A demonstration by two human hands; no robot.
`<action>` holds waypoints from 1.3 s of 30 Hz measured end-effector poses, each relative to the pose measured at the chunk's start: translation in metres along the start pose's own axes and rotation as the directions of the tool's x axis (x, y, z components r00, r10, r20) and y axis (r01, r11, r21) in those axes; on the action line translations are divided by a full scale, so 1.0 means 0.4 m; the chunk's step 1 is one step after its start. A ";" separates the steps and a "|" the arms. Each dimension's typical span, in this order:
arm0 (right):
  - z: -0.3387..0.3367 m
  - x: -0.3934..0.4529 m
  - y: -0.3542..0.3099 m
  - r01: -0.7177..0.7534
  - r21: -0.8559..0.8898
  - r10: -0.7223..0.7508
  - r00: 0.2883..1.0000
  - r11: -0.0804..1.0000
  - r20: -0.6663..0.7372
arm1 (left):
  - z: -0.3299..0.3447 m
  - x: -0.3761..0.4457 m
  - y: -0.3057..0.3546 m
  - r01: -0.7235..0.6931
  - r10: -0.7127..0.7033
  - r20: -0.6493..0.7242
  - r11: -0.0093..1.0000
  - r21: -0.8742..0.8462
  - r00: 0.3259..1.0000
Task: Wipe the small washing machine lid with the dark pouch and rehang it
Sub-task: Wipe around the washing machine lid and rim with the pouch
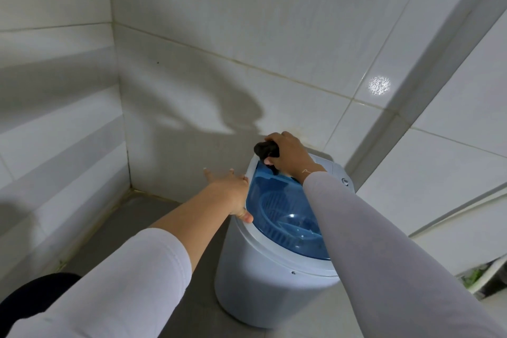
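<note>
Your right hand (288,152) grips the bunched dark pouch (265,151) at the far rim of the small washing machine (260,277), right on the edge of its blue see-through lid (277,211), while your left hand (233,192) rests flat, fingers straight, against the machine's left rim.

No text, label, brand or number can be read anywhere.

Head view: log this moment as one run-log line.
right hand grips dark pouch at lid's far edge | left hand open, braces washer rim | blue lid closed | rehang not yet done
</note>
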State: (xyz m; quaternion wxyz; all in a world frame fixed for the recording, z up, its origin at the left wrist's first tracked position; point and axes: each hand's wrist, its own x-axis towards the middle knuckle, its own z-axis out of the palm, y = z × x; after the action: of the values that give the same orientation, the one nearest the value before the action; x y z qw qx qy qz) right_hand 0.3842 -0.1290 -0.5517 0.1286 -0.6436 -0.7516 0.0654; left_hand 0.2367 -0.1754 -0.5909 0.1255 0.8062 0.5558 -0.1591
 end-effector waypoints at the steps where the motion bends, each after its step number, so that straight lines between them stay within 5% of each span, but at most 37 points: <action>1: -0.006 0.001 0.001 -0.008 0.009 0.008 0.999 1.000 -0.044 | 0.001 -0.001 0.000 0.000 0.000 -0.007 1.000 0.001 1.000; 4: -0.008 -0.007 0.001 -0.005 -0.045 0.002 0.998 0.999 -0.070 | -0.002 -0.002 0.002 0.001 -0.001 -0.009 1.000 0.000 1.000; 7: 0.017 -0.019 0.006 0.016 -0.236 0.000 0.998 0.972 0.070 | -0.005 -0.006 0.003 0.004 -0.004 0.008 1.000 0.000 1.000; 14: 0.060 -0.026 0.009 0.052 -0.072 -0.038 0.983 0.996 0.182 | -0.008 -0.012 0.004 0.004 -0.004 0.007 1.000 0.007 1.000; 39: 0.067 -0.099 0.110 0.052 -0.165 -0.045 0.998 0.985 0.045 | -0.009 -0.011 0.008 0.018 -0.019 0.014 0.999 0.044 1.000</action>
State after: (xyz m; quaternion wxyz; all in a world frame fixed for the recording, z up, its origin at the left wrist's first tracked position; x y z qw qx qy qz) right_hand 0.4241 -0.1589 -0.5931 0.0607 -0.6321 -0.7724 0.0126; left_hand 0.2384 -0.1789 -0.5856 0.1101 0.8025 0.5587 -0.1782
